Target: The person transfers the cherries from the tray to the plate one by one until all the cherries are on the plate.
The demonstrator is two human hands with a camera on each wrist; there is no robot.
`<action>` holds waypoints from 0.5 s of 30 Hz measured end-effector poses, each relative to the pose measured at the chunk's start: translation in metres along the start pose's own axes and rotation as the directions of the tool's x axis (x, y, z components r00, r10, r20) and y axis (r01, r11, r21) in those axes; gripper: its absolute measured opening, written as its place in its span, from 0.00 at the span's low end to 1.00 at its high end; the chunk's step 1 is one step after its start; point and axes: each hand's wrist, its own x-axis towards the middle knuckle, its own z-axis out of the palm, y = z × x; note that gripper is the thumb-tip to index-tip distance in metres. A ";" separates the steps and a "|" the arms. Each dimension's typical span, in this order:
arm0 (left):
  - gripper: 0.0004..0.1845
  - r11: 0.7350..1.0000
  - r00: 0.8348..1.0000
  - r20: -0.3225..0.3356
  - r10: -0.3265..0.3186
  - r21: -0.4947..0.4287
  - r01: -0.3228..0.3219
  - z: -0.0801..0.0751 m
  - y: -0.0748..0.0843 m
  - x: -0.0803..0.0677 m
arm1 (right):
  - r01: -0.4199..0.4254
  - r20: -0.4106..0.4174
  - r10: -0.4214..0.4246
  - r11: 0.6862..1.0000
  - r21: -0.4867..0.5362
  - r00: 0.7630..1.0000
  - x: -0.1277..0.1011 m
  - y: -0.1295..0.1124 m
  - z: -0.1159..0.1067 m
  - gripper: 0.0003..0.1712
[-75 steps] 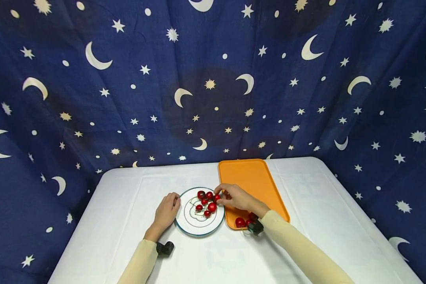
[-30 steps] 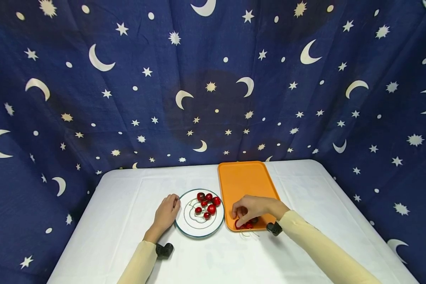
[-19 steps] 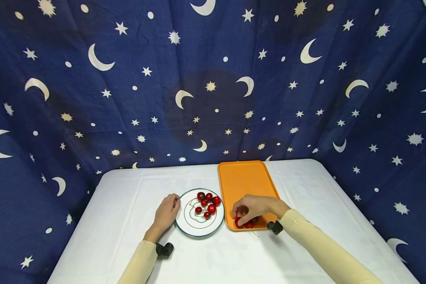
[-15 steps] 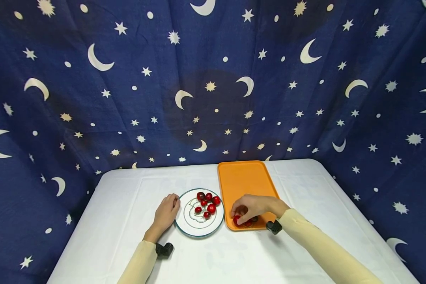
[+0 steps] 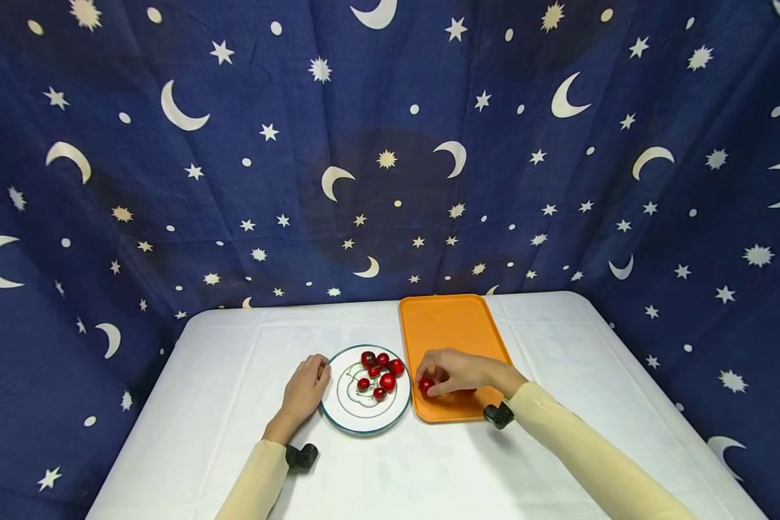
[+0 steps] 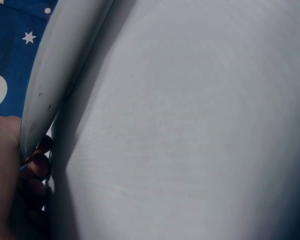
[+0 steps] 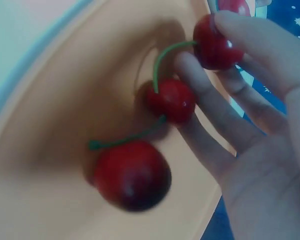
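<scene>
Nearest, on the smooth white tablecloth [image 5: 390, 469], the left hand [image 5: 304, 391] rests with curled fingers against the rim of the round glass plate [image 5: 338, 417] holding glossy red cherries [image 5: 387, 380]. To its right, the right hand [image 5: 451, 370] pinches a shiny cherry [image 5: 426, 385] over the flat orange plastic tray [image 5: 448, 325], having lifted it from the tray's near edge toward the plate. Two stemmed cherries [image 7: 132, 175] lie under that hand

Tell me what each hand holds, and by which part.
The right hand pinches a cherry by its round body, fingertips on top, over the orange tray. The left hand grips the plate by its rim.
</scene>
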 end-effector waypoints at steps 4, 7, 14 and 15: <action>0.11 1.000 1.000 0.004 -0.005 -0.002 0.005 -0.001 0.000 0.000 | -0.002 -0.036 0.003 1.000 0.020 0.999 0.001 0.000 0.000 0.18; 0.11 1.000 1.000 0.004 -0.004 -0.001 0.004 -0.001 0.000 0.000 | 0.017 -0.064 -0.016 1.000 0.013 0.998 0.002 -0.001 -0.001 0.19; 0.11 1.000 1.000 0.002 -0.002 -0.006 0.002 -0.001 0.001 0.001 | 0.025 -0.099 -0.024 1.000 0.008 0.995 0.004 -0.003 -0.002 0.20; 0.11 1.000 1.000 0.002 -0.003 -0.007 0.003 -0.001 0.001 0.001 | 0.020 -0.102 -0.020 1.000 0.004 0.995 0.005 -0.003 -0.001 0.20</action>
